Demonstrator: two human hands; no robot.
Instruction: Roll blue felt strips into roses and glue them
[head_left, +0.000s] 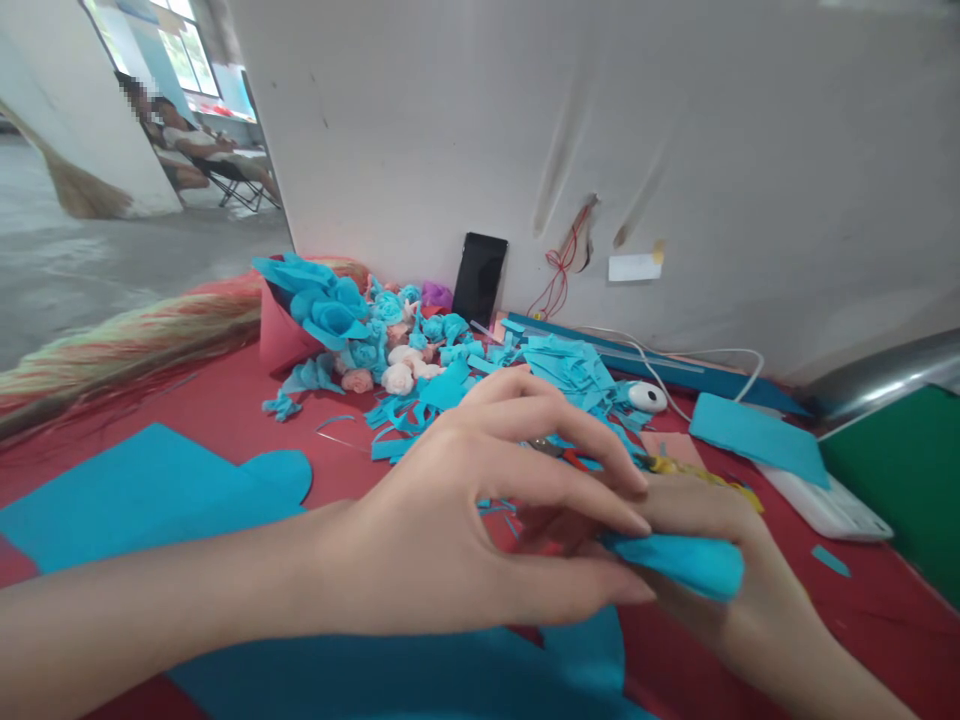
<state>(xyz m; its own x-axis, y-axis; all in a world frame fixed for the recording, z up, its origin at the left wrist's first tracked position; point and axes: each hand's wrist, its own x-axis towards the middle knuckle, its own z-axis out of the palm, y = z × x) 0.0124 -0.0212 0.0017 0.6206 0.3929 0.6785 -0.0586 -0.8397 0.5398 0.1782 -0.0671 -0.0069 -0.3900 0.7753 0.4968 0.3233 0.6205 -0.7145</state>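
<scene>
My left hand [480,500] reaches across the middle of the view, its thumb and fingers closing around one end of a rolled blue paper piece [686,562]. Behind it, my right hand [705,520] is bent under and beside the same roll, its fingers mostly hidden by the left hand. The roll's wide end points right, over the right palm. Below the hands lies a large blue sheet [405,675]. Another blue sheet [150,490] rests at the left on the red tabletop [225,410]. Scissors [551,448] with red on the handle show partly behind my left hand.
Blue strips [574,370] and paper flowers [397,377] are heaped at the back, beside a pink cone [283,335]. A phone [480,280] leans on the wall. A white device [821,500] lies right. Two people sit far back left.
</scene>
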